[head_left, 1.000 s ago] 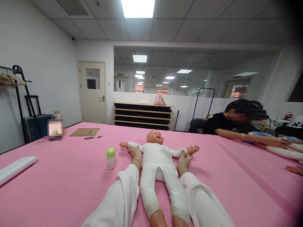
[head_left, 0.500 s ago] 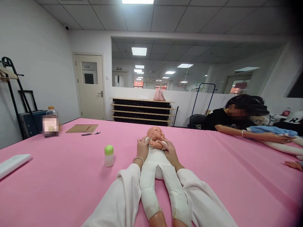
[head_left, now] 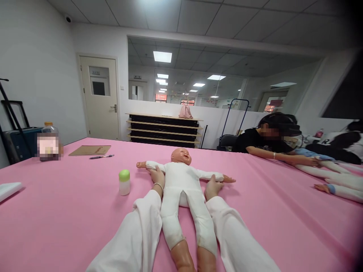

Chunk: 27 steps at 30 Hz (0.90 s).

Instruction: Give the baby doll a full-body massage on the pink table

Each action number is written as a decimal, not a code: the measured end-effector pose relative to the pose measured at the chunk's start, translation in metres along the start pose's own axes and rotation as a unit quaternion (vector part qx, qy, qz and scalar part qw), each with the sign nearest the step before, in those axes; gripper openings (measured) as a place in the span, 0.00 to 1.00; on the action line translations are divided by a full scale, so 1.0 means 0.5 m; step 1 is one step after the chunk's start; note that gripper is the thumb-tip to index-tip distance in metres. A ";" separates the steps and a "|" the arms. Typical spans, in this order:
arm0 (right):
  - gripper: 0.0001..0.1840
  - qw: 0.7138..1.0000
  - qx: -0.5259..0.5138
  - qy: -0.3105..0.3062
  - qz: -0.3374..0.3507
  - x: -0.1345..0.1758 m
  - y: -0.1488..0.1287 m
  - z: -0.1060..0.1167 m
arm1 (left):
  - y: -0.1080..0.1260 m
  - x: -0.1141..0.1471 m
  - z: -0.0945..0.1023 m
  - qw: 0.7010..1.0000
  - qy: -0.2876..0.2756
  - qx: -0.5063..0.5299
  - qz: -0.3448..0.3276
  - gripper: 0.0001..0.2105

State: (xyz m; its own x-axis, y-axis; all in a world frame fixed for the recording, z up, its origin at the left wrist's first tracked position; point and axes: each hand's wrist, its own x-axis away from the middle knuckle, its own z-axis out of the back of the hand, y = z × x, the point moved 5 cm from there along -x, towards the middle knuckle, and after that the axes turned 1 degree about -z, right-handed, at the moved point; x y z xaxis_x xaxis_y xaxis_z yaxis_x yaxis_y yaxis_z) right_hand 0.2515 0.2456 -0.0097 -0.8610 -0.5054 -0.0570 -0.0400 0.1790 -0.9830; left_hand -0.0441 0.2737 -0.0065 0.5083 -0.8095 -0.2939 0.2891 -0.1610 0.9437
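A baby doll (head_left: 183,177) with a white cloth body lies on its back, head away from me and legs toward me. Both its arms are stretched out sideways. My left hand (head_left: 157,178) is closed around the doll's arm on the left, below its plastic hand. Around the other arm, close to the wrist, my right hand (head_left: 212,186) is closed too. To the left of the doll stands a small bottle with a green cap (head_left: 124,183), untouched.
A pink cloth (head_left: 85,219) covers the table. A brown notebook (head_left: 90,150), a pen (head_left: 101,156), a blurred bottle (head_left: 48,145) and a white object (head_left: 9,191) lie to the left. At the right a person (head_left: 263,141) leans over another doll (head_left: 326,175).
The doll's arms were folded over its chest under my hands; now they are spread wide. My hands have moved apart and toward me. The view has turned slightly to the right.
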 end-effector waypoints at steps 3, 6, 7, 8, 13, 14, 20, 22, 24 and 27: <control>0.34 0.993 -0.020 -0.051 0.104 0.033 -0.041 -0.005 | 0.004 0.011 0.008 0.998 0.028 -0.016 0.060 0.32; 0.31 0.962 -0.024 -0.140 0.235 0.076 -0.085 -0.021 | 0.034 0.021 0.008 0.999 0.018 -0.037 0.025 0.32; 0.30 0.943 -0.017 -0.183 0.277 0.089 -0.095 -0.030 | 0.049 0.024 0.006 0.999 0.009 -0.050 -0.019 0.31; 0.28 0.921 -0.005 -0.226 0.316 0.100 -0.101 -0.039 | 0.066 0.027 0.002 0.995 -0.004 -0.065 -0.076 0.30; 0.25 0.822 0.100 -0.371 0.420 0.120 -0.094 -0.080 | 0.106 0.047 -0.023 0.944 -0.095 -0.159 -0.272 0.26; 0.25 0.811 0.114 -0.382 0.429 0.121 -0.093 -0.084 | 0.106 0.049 -0.026 0.937 -0.108 -0.176 -0.281 0.26; 0.22 0.790 0.120 -0.394 0.454 0.135 -0.101 -0.086 | 0.107 0.054 -0.030 0.921 -0.129 -0.203 -0.307 0.27; 0.22 0.814 0.096 -0.381 0.427 0.126 -0.095 -0.084 | 0.101 0.051 -0.029 0.928 -0.123 -0.187 -0.296 0.27; 0.23 0.865 0.050 -0.341 0.365 0.101 -0.080 -0.077 | 0.084 0.041 -0.023 0.953 -0.100 -0.152 -0.243 0.27; 0.25 0.952 -0.007 -0.219 0.213 0.043 -0.036 -0.055 | 0.033 0.016 -0.005 0.994 -0.039 -0.065 -0.073 0.29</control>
State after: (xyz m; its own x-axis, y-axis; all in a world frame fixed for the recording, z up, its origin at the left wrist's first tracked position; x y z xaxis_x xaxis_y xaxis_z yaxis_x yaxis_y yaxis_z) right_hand 0.2198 0.2549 0.0118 -0.5062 -0.6877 -0.5204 0.2567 0.4559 -0.8522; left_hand -0.0331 0.2660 0.0061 0.3896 -0.8255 -0.4084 0.4599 -0.2098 0.8629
